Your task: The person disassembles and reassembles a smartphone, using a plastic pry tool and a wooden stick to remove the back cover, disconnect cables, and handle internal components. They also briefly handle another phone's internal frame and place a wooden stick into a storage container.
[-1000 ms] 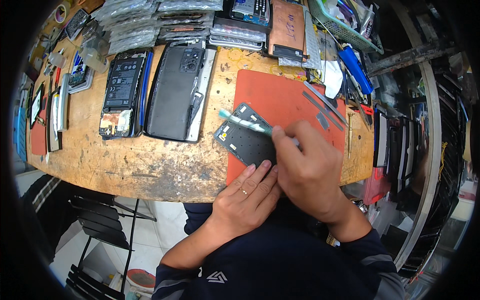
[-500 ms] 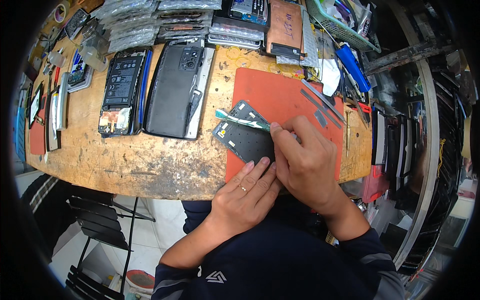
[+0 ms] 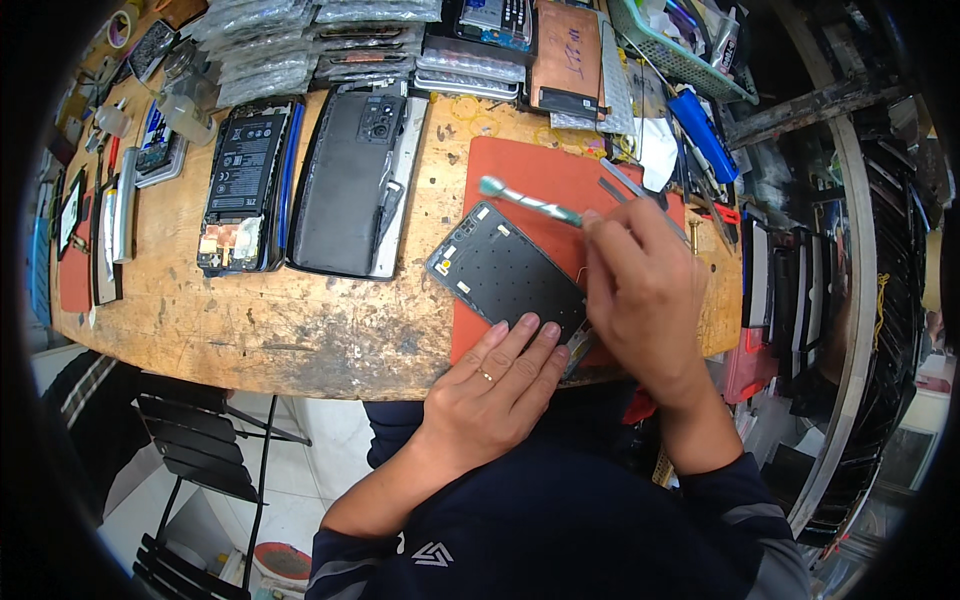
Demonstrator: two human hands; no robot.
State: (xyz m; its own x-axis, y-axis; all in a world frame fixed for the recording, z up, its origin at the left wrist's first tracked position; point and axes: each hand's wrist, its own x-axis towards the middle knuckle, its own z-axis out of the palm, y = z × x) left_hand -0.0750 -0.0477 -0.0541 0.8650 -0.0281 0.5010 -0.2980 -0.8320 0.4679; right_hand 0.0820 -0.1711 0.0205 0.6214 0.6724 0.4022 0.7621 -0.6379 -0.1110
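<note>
A dark flat phone panel [image 3: 510,262] with camera holes and small pale patches lies tilted on the orange-red mat [image 3: 540,165]. My left hand [image 3: 500,375] rests on its near end, fingers stretched out flat and a ring on one of them. Just above the panel's far right side, my right hand [image 3: 645,290] grips a green and white toothbrush [image 3: 535,203]. The brush's head points left and stands apart from the panel. My right fingers hide the other end of its handle.
Left of the mat lie an opened phone [image 3: 240,185] and a larger black phone cover [image 3: 350,180]. Bubble-wrapped stacks [image 3: 255,50] line the back. Metal strips [image 3: 625,205], a blue-handled tool [image 3: 705,135] and a green basket [image 3: 690,65] are at the right. A black folding chair [image 3: 195,440] stands below left.
My right hand has lifted and moved right, carrying the toothbrush off the panel and showing more of the panel's surface. My left hand has stayed in place.
</note>
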